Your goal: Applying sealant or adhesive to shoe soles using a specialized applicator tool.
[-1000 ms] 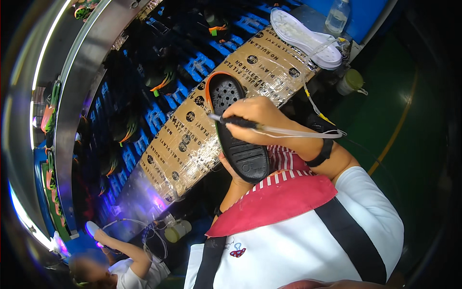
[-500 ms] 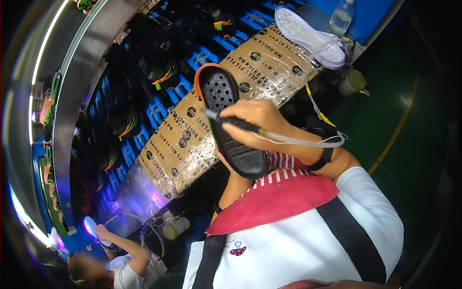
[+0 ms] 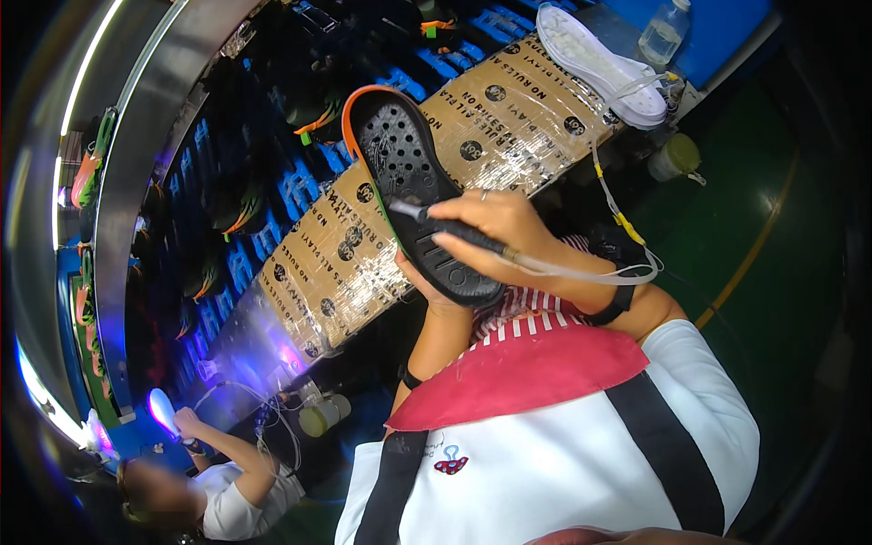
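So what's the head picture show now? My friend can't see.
A person's left hand holds a black, orange-edged shoe sole; the right hand holds a dark-handled tool over it. Cardboard and a white sole lie beyond.

The black, orange-rimmed, rubbery shoe sole point(image 3: 429, 182) looks matt, its holed end point(image 3: 395, 145) glossy; clear, crinkled plastic film point(image 3: 386, 292) shines over brown cardboard point(image 3: 509, 136); red apron cloth point(image 3: 536, 381) looks dull.

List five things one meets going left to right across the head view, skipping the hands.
co-worker → left tub → black sole → white sole → bottle
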### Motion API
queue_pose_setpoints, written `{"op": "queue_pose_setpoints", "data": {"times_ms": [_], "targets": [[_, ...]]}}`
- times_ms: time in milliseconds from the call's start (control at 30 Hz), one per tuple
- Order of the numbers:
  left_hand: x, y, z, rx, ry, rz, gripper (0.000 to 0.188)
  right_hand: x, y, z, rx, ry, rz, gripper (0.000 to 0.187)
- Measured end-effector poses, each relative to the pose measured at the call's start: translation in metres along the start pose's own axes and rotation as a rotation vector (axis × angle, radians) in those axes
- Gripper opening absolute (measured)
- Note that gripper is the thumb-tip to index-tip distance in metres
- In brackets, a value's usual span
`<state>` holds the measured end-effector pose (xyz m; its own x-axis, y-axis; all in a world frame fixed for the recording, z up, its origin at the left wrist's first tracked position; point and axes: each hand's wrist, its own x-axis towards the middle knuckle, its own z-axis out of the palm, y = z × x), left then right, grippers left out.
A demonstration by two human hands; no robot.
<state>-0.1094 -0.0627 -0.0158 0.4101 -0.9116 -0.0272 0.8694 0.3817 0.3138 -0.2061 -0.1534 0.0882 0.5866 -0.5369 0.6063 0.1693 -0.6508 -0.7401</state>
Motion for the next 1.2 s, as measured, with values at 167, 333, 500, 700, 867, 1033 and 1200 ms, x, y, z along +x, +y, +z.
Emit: {"op": "queue_pose_setpoints", "data": {"times_ms": [167,333,500,700,867,1033,1200], "targets": [[0.02,0.003,0.013,-0.021,-0.221,-0.052,0.103,-0.006,0.0,0.009,0.142,-0.117,-0.093,0.023],[0.016,0.012,0.023,-0.005,-0.065,-0.027,0.104,-0.006,-0.004,0.0,0.126,-0.008,-0.001,0.022],[0.025,0.017,0.027,-0.135,-0.176,-0.036,0.094,-0.018,-0.009,0.006,0.066,-0.153,-0.074,0.024],[0.027,0.033,0.014,-0.038,-0.275,-0.004,0.105,-0.014,-0.01,-0.008,0.159,-0.079,0.112,0.025],[0.025,0.032,0.02,0.05,-0.172,-0.007,0.105,-0.022,-0.007,0.005,0.112,-0.137,-0.063,0.025],[0.025,0.03,0.023,0.038,-0.122,0.054,0.095,-0.02,-0.005,0.004,0.2,-0.153,-0.072,0.023],[0.024,0.041,0.023,0.09,-0.125,0.049,0.101,-0.016,-0.009,-0.008,0.142,-0.112,0.074,0.025]]}}
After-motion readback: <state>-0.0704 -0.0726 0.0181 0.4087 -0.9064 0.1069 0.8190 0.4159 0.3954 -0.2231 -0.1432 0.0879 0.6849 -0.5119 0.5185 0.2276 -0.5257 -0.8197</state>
